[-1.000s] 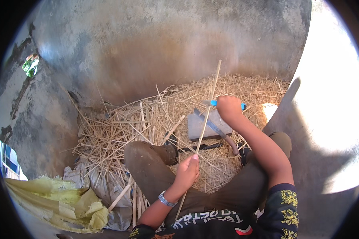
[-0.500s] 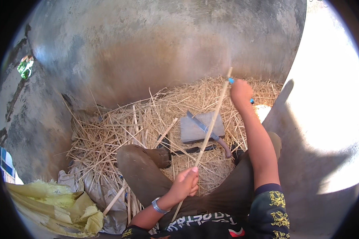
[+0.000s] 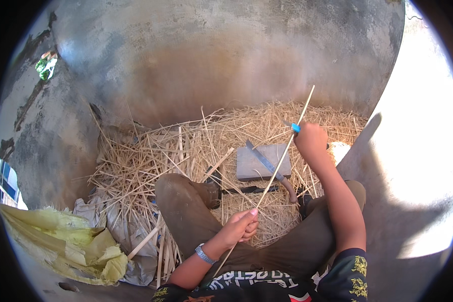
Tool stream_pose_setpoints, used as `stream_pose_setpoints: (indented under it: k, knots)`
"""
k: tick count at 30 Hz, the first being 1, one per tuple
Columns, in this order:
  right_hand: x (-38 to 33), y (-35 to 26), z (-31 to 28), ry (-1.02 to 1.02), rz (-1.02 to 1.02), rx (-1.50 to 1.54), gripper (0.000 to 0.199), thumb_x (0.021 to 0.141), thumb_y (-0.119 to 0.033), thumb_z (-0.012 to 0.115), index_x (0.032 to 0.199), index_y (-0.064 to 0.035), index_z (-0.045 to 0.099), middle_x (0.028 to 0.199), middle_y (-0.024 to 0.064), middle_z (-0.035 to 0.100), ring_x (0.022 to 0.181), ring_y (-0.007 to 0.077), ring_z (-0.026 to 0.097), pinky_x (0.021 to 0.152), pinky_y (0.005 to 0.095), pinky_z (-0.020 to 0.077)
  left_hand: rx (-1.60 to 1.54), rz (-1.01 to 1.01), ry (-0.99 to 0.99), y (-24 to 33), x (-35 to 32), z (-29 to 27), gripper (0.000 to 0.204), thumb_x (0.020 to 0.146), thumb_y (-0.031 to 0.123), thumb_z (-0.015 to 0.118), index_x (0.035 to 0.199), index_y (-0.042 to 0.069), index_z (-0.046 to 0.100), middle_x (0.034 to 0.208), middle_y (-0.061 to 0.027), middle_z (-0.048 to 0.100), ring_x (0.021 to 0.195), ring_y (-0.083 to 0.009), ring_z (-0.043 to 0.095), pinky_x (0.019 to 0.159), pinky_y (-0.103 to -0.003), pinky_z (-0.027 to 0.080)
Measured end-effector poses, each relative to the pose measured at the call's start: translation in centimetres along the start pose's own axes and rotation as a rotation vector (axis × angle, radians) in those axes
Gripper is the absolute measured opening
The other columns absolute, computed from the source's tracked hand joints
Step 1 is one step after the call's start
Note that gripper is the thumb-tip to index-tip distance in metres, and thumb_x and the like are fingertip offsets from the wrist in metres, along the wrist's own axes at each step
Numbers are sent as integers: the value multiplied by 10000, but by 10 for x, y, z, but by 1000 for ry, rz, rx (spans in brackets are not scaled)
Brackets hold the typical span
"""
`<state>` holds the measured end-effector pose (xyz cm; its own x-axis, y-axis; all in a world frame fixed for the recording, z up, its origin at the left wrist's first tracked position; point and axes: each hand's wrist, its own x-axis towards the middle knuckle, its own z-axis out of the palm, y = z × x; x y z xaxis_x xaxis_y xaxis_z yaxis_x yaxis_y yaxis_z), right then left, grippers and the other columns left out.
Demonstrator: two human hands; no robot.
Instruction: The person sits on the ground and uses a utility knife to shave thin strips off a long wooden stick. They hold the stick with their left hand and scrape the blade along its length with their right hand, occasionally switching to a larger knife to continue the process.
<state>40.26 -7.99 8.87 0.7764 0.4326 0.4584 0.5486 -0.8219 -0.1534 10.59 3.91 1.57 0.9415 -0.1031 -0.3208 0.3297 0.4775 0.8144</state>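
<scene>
My left hand (image 3: 240, 226) is closed round the lower part of a long, thin bamboo-like strip (image 3: 273, 177), which slants up and away to the right above my lap. My right hand (image 3: 312, 143) grips a small knife with a blue handle (image 3: 296, 128). Its grey blade shows only in part and lies against or very close to the strip's upper stretch. Below the strip, a large curved knife (image 3: 262, 157) with a brown handle rests across a grey block (image 3: 245, 170).
Straw-like shavings and strips (image 3: 141, 166) cover the ground between my bent legs and a curved concrete wall (image 3: 221, 55). A torn yellow-green sack (image 3: 70, 246) lies at lower left. Another curved wall (image 3: 387, 201) rises close on my right.
My right hand with the small knife has come down along the strip, toward me. The strip now shows a narrower side. My whole view has shifted slightly.
</scene>
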Motion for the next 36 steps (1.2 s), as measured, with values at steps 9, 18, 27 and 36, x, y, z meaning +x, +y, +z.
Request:
stream_pose_setpoints:
  k: [9, 18, 27, 36]
  knots:
    - [-40, -34, 35, -88, -319, 25, 85, 795, -112, 633, 781, -59, 698, 706, 155, 707, 641, 322, 720, 563, 431, 561, -201, -2, 30, -1, 6, -15, 380, 1108, 412, 413, 838, 145, 405, 645, 68, 308, 501, -27, 276, 412, -198, 254]
    - [-20, -15, 33, -91, -332, -48, 91, 795, -112, 625, 764, -60, 693, 701, 146, 703, 628, 307, 717, 559, 416, 561, -214, -16, 53, -3, 7, -10, 411, 1112, 407, 403, 797, 144, 372, 681, 61, 336, 543, -36, 305, 443, -193, 237]
    - [-31, -32, 33, -206, -396, -32, 59, 788, -77, 619, 761, -37, 653, 708, 158, 706, 639, 326, 725, 544, 431, 562, -227, -25, 97, 2, 6, -15, 395, 1118, 412, 383, 825, 147, 383, 646, 55, 307, 502, -46, 260, 443, -211, 229]
    - [1, -4, 66, -36, -340, -76, 127, 859, -100, 587, 805, -23, 672, 662, 156, 695, 599, 322, 716, 516, 418, 559, 2, 47, 209, -22, 4, 5, 419, 1109, 430, 412, 863, 92, 444, 616, 42, 336, 481, -58, 305, 445, -246, 257]
